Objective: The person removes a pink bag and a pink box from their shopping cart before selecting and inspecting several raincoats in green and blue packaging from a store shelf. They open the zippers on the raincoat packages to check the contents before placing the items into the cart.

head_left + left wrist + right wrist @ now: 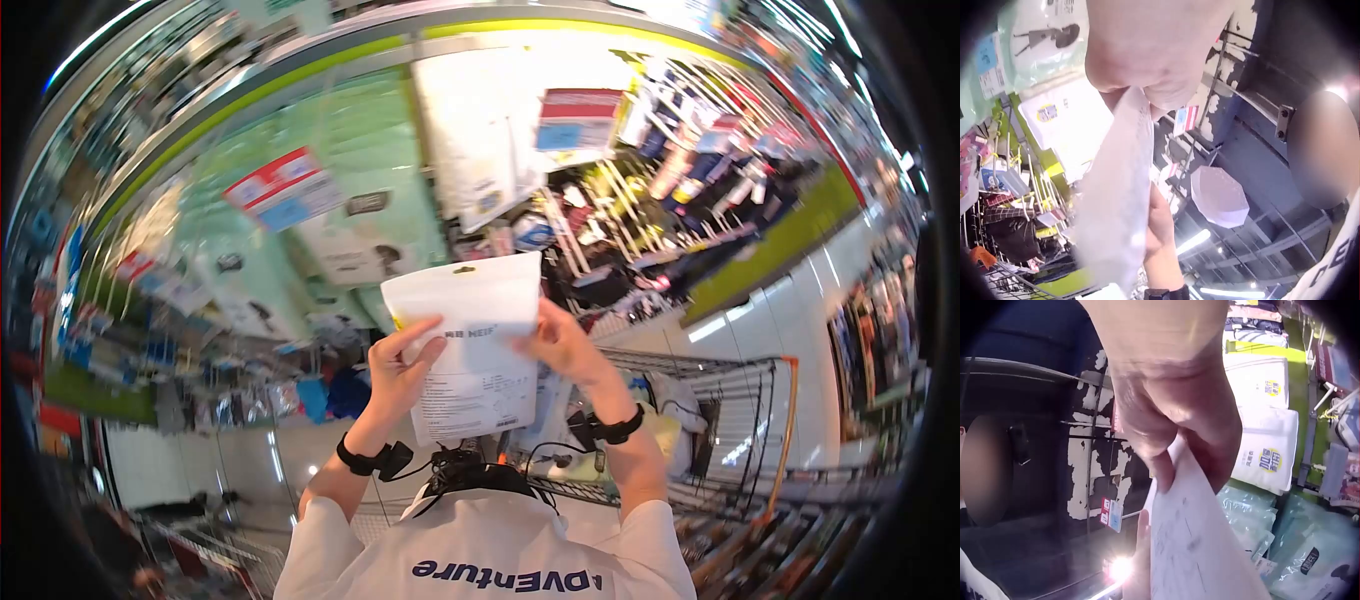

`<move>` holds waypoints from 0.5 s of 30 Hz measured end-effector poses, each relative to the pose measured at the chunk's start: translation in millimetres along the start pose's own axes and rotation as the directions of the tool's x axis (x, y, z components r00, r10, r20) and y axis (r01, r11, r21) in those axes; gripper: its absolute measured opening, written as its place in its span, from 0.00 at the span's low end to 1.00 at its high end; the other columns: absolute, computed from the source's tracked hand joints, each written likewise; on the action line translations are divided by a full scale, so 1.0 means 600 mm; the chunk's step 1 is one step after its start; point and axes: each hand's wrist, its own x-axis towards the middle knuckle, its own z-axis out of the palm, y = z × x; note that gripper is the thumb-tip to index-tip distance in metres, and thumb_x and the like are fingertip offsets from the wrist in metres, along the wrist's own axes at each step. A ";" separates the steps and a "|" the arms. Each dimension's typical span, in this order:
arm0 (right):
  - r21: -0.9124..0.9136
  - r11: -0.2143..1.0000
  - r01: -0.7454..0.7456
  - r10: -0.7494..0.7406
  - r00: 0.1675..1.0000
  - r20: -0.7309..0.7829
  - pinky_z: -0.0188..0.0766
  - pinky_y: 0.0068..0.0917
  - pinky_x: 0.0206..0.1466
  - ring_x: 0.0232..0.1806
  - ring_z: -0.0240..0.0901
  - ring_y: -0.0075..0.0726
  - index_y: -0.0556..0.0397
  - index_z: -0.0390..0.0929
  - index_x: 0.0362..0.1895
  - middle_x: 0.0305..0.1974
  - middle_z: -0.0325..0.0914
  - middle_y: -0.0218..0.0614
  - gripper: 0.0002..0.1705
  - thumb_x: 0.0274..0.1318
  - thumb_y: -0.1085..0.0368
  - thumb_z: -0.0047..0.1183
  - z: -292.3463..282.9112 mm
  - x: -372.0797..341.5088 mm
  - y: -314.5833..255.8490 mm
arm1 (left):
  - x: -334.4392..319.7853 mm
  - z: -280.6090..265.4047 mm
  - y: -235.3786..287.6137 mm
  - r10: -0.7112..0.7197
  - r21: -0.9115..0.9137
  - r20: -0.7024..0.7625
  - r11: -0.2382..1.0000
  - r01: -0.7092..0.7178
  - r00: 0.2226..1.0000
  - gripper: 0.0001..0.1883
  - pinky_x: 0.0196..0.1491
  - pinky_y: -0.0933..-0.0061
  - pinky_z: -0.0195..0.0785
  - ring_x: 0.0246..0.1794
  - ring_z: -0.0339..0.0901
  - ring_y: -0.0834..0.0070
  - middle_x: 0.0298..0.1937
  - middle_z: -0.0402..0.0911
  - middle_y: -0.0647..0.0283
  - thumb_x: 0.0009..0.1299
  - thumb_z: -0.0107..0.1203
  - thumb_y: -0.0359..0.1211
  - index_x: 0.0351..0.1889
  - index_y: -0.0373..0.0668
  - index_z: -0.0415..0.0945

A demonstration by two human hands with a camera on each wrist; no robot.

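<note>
A white flat package [475,345] with a hang hole at the top and printed text lower down is held up in front of the chest. My left hand [400,370] pinches its left edge, thumb lying on the printed face. On the opposite edge, my right hand [562,345] grips the upper part, slightly blurred. Seen edge-on in the left wrist view, the package [1116,200] is a thin sheet under the left hand [1154,56]. In the right wrist view, the right thumb and fingers [1179,419] clasp the package [1194,537] from both sides.
Ahead hang pale green packages [365,200] and white packages [465,130] with red-and-white price tags [285,188]. Hooks with small dark goods [690,180] are to their right. A wire shopping cart [740,420] with items inside stands at the lower right.
</note>
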 end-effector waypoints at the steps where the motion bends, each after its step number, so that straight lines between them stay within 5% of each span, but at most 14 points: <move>1: -0.002 0.998 -0.056 0.056 0.995 -0.082 0.68 0.22 0.52 0.48 0.71 0.21 0.58 0.65 0.62 0.48 0.77 0.33 0.32 0.53 0.72 0.62 -0.006 -0.009 0.000 | 0.011 0.029 0.013 0.004 -0.021 0.055 1.000 -0.003 0.998 0.18 0.50 0.77 0.70 0.46 0.79 0.79 0.46 0.84 0.60 0.63 0.63 0.24 0.53 0.38 0.80; 3: -0.076 0.997 0.015 -0.035 0.966 -0.257 0.68 0.22 0.53 0.48 0.71 0.22 0.60 0.67 0.58 0.48 0.77 0.33 0.27 0.55 0.70 0.61 -0.045 -0.033 0.011 | 0.032 0.092 0.047 0.046 -0.298 0.011 0.954 -0.040 0.999 0.29 0.56 0.75 0.67 0.54 0.75 0.76 0.56 0.78 0.56 0.64 0.62 0.24 0.65 0.38 0.69; 4: 0.009 0.998 0.054 -0.048 0.936 -0.350 0.68 0.22 0.53 0.48 0.71 0.22 0.60 0.67 0.57 0.48 0.77 0.33 0.25 0.56 0.71 0.60 -0.057 -0.045 -0.002 | 0.054 0.107 0.029 0.172 -0.119 0.184 0.981 -0.151 0.968 0.38 0.61 0.71 0.63 0.60 0.71 0.71 0.63 0.71 0.51 0.64 0.61 0.23 0.72 0.38 0.56; 8: -0.007 0.974 0.224 -0.185 0.783 -0.594 0.69 0.22 0.53 0.49 0.73 0.24 0.61 0.67 0.55 0.49 0.77 0.36 0.21 0.60 0.70 0.56 -0.133 -0.104 -0.034 | 0.113 0.228 0.048 0.211 0.034 0.477 0.966 -0.258 0.853 0.41 0.62 0.70 0.63 0.61 0.70 0.67 0.63 0.70 0.48 0.65 0.60 0.23 0.73 0.34 0.49; 10: -0.072 0.947 0.314 -0.276 0.675 -0.684 0.70 0.23 0.51 0.47 0.73 0.25 0.61 0.67 0.55 0.48 0.77 0.37 0.21 0.61 0.68 0.55 -0.161 -0.137 -0.045 | 0.125 0.294 0.089 0.085 -0.442 0.494 0.881 0.166 0.865 0.47 0.65 0.64 0.58 0.65 0.66 0.63 0.66 0.66 0.47 0.62 0.64 0.27 0.74 0.33 0.43; 11: -0.085 0.943 0.323 -0.286 0.650 -0.704 0.70 0.23 0.51 0.47 0.73 0.25 0.61 0.67 0.55 0.48 0.77 0.37 0.21 0.61 0.68 0.55 -0.168 -0.153 -0.046 | 0.126 0.317 0.085 0.096 -0.443 0.520 0.880 0.172 0.848 0.47 0.65 0.64 0.58 0.65 0.66 0.63 0.66 0.66 0.47 0.62 0.64 0.27 0.74 0.33 0.43; 13: -0.317 0.928 0.193 -0.369 0.386 -0.846 0.70 0.24 0.50 0.46 0.74 0.26 0.62 0.66 0.55 0.47 0.77 0.39 0.21 0.61 0.67 0.55 -0.163 -0.179 -0.049 | 0.129 0.359 0.071 0.334 -0.101 0.398 0.942 -0.321 0.854 0.57 0.67 0.55 0.54 0.69 0.60 0.59 0.71 0.57 0.45 0.58 0.70 0.36 0.76 0.39 0.36; 14: -0.372 0.917 0.142 -0.398 0.289 -0.871 0.72 0.26 0.45 0.44 0.75 0.27 0.60 0.70 0.49 0.44 0.79 0.40 0.16 0.60 0.66 0.56 -0.149 -0.184 -0.054 | 0.126 0.362 0.074 0.358 0.122 0.551 0.859 -0.497 0.754 0.61 0.70 0.53 0.48 0.75 0.50 0.58 0.74 0.48 0.44 0.56 0.72 0.42 0.76 0.39 0.34; 15: -0.377 0.915 0.142 -0.402 0.269 -0.875 0.72 0.26 0.45 0.44 0.75 0.27 0.60 0.70 0.49 0.44 0.79 0.40 0.16 0.60 0.66 0.56 -0.146 -0.191 -0.056 | 0.118 0.377 0.068 0.365 0.108 0.565 0.856 -0.505 0.740 0.61 0.70 0.53 0.48 0.75 0.50 0.58 0.74 0.48 0.44 0.56 0.72 0.42 0.76 0.39 0.34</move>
